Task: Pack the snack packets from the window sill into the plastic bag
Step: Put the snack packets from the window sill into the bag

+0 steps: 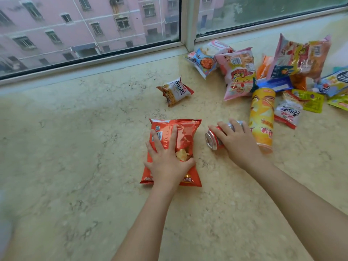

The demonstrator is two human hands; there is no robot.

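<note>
Grasping: left hand (167, 162) spread flat on crisp bag (180, 136); right hand (239, 142) wraps drink can (214, 141) at 3 o'clock. Advice: curl fingers gently, avoid crushing.

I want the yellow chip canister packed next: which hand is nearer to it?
Right. The right hand rests on the red drink can lying directly beside the yellow chip canister, almost touching it. The left hand presses the red chip bag, farther left.
</note>
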